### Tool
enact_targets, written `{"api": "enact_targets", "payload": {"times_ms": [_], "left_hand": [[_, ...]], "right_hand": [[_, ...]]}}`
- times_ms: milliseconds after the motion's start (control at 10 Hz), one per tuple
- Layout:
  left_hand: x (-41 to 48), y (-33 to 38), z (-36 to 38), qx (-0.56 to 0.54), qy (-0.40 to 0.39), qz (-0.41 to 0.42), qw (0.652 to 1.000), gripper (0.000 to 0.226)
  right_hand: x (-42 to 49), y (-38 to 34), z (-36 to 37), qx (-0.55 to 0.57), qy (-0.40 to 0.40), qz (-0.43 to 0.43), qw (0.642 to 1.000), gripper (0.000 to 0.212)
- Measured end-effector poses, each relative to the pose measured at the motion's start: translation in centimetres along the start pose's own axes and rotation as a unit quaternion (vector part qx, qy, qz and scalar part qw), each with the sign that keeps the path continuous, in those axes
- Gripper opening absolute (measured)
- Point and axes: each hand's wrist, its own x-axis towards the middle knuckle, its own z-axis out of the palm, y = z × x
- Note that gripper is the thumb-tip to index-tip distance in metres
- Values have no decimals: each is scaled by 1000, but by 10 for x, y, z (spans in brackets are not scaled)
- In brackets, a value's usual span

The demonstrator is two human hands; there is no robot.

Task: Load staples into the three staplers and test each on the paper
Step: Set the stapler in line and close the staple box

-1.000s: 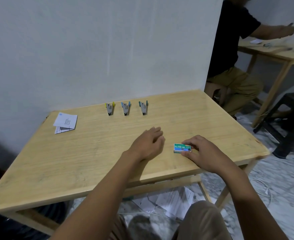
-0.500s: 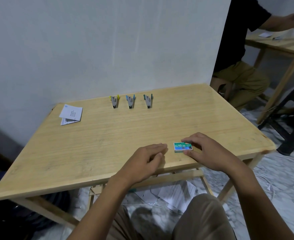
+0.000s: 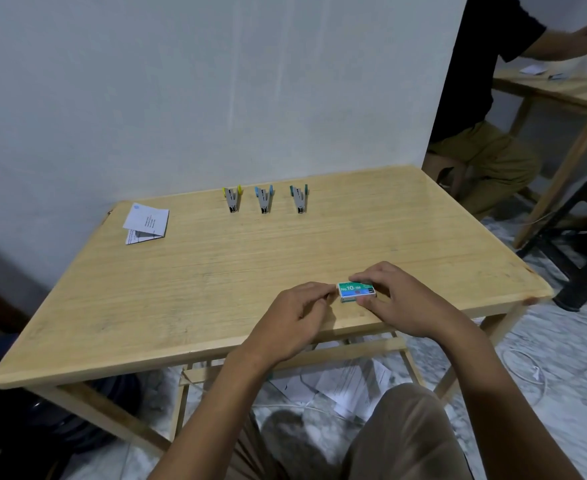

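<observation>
A small green staple box [image 3: 355,292] lies near the front edge of the wooden table [image 3: 216,271]. My right hand [image 3: 399,299] grips it from the right, thumb on the near side and fingers over the far side. My left hand [image 3: 294,315] touches the box's left end with its fingertips. Three small staplers stand open in a row at the back: a yellow stapler [image 3: 232,199], a blue stapler [image 3: 263,199] and a green stapler [image 3: 299,199]. Folded white paper [image 3: 146,223] lies at the back left.
A white wall runs behind the table. Another person sits at a second wooden table [image 3: 562,95] at the right. A black stool [image 3: 586,237] stands on the floor to the right. Loose papers [image 3: 347,386] lie under my table.
My left hand moved right and now touches the box's left end. My right hand has closed further round the box. The camera tilted slightly.
</observation>
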Motion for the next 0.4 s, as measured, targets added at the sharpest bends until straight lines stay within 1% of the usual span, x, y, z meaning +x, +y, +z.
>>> {"api": "enact_targets", "payload": {"times_ms": [100,300,400], "left_hand": [[-1,-3,-1,-11,4,-13,1000,35],[5,-5,-9,-115,33,-90,989,33],[21,2,-25,-96,40,-98,990,33]], "right_hand": [[0,0,3,8,2,4,1000,41],[5,-5,0,40,9,15,999,44],[23,-23,-13,30,52,12,998,42]]}}
